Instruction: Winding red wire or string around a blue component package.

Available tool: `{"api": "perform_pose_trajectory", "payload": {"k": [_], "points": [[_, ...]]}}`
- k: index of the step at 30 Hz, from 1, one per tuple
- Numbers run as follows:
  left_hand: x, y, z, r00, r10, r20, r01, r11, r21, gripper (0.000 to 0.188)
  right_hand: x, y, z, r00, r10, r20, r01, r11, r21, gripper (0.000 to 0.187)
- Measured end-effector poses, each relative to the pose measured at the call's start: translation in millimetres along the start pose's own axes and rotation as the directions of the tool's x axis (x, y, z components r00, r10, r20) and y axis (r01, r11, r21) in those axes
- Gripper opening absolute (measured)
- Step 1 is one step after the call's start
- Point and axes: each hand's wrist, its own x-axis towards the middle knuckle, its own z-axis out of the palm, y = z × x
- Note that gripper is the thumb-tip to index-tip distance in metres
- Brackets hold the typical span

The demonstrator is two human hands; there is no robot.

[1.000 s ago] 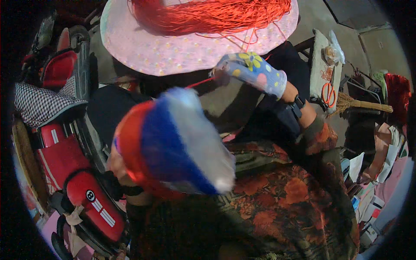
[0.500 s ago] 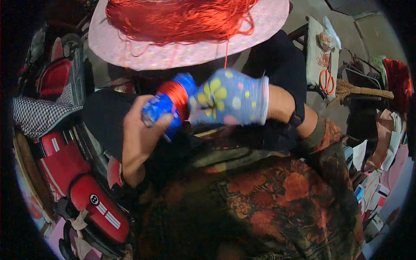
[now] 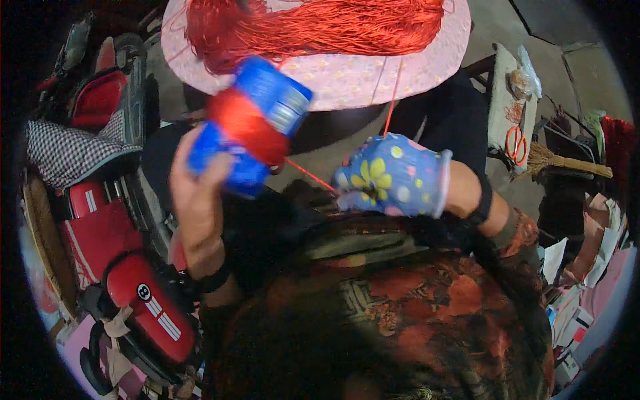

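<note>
My bare left hand (image 3: 200, 190) grips the lower end of a blue box (image 3: 283, 90), blurred by motion. Red cord (image 3: 248, 127) is wound in a thick band round the box's middle. From that band a taut strand (image 3: 310, 176) runs to my right hand (image 3: 395, 176), which wears a blue flowered glove and is closed on the cord. Another length of the strand rises from the glove to a big heap of loose red cord (image 3: 333, 30). The heap rests on a pink oval board (image 3: 347, 87) in front of me.
On a pale bench (image 3: 501, 100) at the right lie orange-handled scissors (image 3: 517, 145) and a plastic bag (image 3: 527, 73). A straw broom (image 3: 573, 160) lies beyond. To the left stand a red vehicle part (image 3: 150, 310) and a checkered cloth (image 3: 80, 150).
The blue box has turned its broad face upward and risen toward the board. My right hand has moved right, away from the box, and the strand between them now shows.
</note>
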Motion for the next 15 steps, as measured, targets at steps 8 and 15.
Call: {"api": "perform_pose_trajectory", "payload": {"k": [8, 15], "points": [[2, -4, 1, 0.662, -0.100, 0.743, -0.078, 0.977, 0.200, 0.079, 18, 34, -38, 0.976, 0.182, -0.123, -0.134, 0.937, 0.323, 0.022], [-18, -1, 1, 0.981, -0.162, 0.110, 0.196, 0.803, -0.563, 0.065, -7, 21, 7, 0.993, 0.010, -0.114, -0.003, 0.998, 0.066, 0.013]]}}
